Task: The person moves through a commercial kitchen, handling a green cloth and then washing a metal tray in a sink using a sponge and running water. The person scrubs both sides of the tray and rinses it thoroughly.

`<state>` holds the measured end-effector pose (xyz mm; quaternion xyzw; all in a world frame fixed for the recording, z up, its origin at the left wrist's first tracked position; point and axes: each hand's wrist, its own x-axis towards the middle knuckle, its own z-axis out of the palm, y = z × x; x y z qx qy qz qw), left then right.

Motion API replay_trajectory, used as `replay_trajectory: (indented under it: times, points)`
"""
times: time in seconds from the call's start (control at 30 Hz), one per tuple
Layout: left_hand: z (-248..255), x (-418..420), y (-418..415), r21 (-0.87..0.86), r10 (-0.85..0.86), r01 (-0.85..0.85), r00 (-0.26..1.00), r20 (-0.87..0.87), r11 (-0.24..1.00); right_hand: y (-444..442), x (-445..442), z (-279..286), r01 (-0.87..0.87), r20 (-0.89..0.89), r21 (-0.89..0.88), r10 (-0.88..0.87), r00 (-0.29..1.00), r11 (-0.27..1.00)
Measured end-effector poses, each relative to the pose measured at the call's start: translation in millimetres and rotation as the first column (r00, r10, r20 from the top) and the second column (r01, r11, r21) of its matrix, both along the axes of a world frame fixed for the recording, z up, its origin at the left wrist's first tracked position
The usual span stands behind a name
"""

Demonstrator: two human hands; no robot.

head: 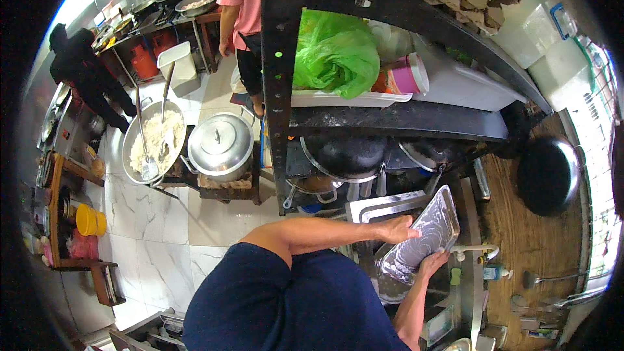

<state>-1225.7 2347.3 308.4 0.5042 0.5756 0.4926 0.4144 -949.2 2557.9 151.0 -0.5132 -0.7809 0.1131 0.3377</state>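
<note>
A rectangular metal tray (423,234) is tilted over the stainless steel sink (387,203), white suds smeared across its face. My left hand (397,230) grips one long edge, its thumb lying on the sudsy side. On the opposite edge, beside the tap (475,249), my right hand (431,264) holds the tray, with some fingers hidden. The tray's lower end reaches down into the sink, near a round metal vessel (394,288) that it partly covers. A green sponge (456,276) rests on the sink rim close to my right wrist.
A black metal rack (280,83) with woks (346,153) rises at my left. A dish soap bottle (495,272) and a dark pan (548,175) are beyond the sink. Behind are a lidded pot (220,144), a rice-filled wok (158,141) and two people (243,5).
</note>
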Motion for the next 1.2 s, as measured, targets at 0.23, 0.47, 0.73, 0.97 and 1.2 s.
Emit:
replay_trajectory:
  times: [0.23,0.47,0.73,0.97,1.2]
  points:
    - [-15,2,-5,-0.133,-0.024,0.010,0.994,-0.104,0.991,1,-77,19,-0.024,-0.198,-0.138,-0.004,0.980,0.990]
    - [-60,26,10,-0.084,0.044,-0.032,0.988,0.148,0.996,-121,-126,111,-0.548,-0.306,-0.184,0.483,0.821,0.816]
    - [-46,36,-17,-0.330,0.281,-0.141,0.858,0.431,0.934,8,-29,34,-0.225,0.081,-0.098,0.233,0.969,0.969]
    - [-57,50,-4,-0.336,0.351,-0.239,0.876,0.330,0.911,-84,-29,23,-0.271,-0.151,-0.343,0.232,0.961,0.899]
    - [-42,67,13,-0.390,0.365,-0.225,0.869,0.335,0.893,-76,-57,67,-0.618,-0.360,-0.077,0.556,0.749,0.782]
